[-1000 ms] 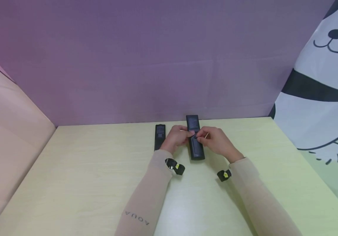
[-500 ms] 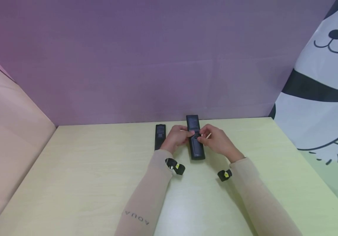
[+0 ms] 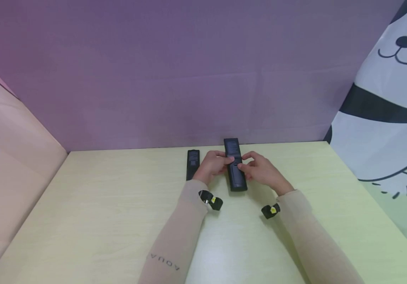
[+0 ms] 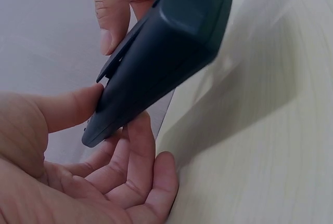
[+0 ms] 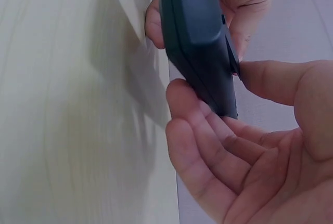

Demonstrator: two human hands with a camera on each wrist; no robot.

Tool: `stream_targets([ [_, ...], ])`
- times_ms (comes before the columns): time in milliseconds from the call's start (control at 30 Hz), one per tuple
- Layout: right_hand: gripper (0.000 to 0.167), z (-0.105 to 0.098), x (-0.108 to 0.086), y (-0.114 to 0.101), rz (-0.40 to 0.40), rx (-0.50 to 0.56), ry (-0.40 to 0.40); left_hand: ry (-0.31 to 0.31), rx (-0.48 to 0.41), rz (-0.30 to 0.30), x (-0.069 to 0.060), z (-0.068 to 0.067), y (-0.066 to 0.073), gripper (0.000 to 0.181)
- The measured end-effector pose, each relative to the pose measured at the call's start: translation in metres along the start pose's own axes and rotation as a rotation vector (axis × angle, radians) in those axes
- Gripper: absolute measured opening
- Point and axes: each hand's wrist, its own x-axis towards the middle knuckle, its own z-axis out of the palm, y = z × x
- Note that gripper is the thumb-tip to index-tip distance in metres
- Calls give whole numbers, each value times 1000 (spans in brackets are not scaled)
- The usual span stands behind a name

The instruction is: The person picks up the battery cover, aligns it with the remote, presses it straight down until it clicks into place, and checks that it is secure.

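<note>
A black remote control [image 3: 237,179] is held back side up and tilted above the table. My left hand [image 3: 212,167] grips its left side, thumb on the back and fingers curled underneath. In the left wrist view, the battery cover [image 4: 122,50] sits raised at one end, with a thin gap beneath it. My right hand [image 3: 260,169] holds the right side; its thumb [image 5: 270,81] presses at the cover's raised end and its fingers curl against the underside. The inside of the battery compartment is hidden.
A second black remote control [image 3: 192,161] lies on the pale wooden table [image 3: 118,205], left of my left hand and partly covered by it. A purple backdrop [image 3: 153,79] stands behind the table's far edge. A panda-print sheet [image 3: 384,146] hangs at the right.
My right index finger has moved off the back of the remote control to its right edge, and the fingers have spread apart from the thumb. The left hand keeps its grip.
</note>
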Motion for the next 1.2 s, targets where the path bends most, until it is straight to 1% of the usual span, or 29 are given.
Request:
stream_targets([
  [300, 44, -1, 0, -1, 25, 69, 11, -49, -7, -7, -3, -3, 3, 52],
  [567, 43, -3, -2, 0, 26, 82, 6, -88, -18, -11, -4, -4, 4, 59],
  [1033, 42, -2, -1, 1, 36, 89, 10, -79, 7, 6, -4, -3, 3, 58],
  [1200, 41, -1, -1, 1, 41, 94, 13, -73, 35, 29, -5, -2, 2, 58],
])
